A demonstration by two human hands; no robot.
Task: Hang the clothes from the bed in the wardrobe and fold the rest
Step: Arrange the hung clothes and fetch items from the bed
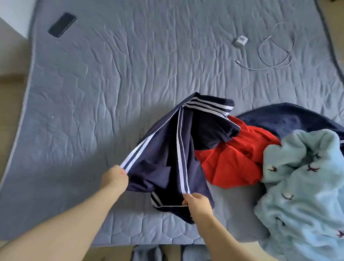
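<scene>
Nearest the camera, two bare forearms reach over the bed's edge. The left hand (115, 178) has its grip clenched on the striped edge of a navy-blue fabric garment with white stripes (174, 154), and the right hand (198, 204) pinches the same garment's hem beside another white stripe. The garment is lifted and stretched between both hands, its far end resting crumpled on the grey quilted bed cover (110, 88). Just right of it, touching, lies a bright red crumpled cloth garment (234, 162). Against that sits a pale blue fluffy fleece garment with small dark embroidered motifs (306, 195), hanging over the bed's near edge. Behind both spreads a dark navy cloth (286, 117). Farther off lie a white charger plug (241, 40) and a looped white cable (277, 52), and at the far left a black phone (62, 25).
</scene>
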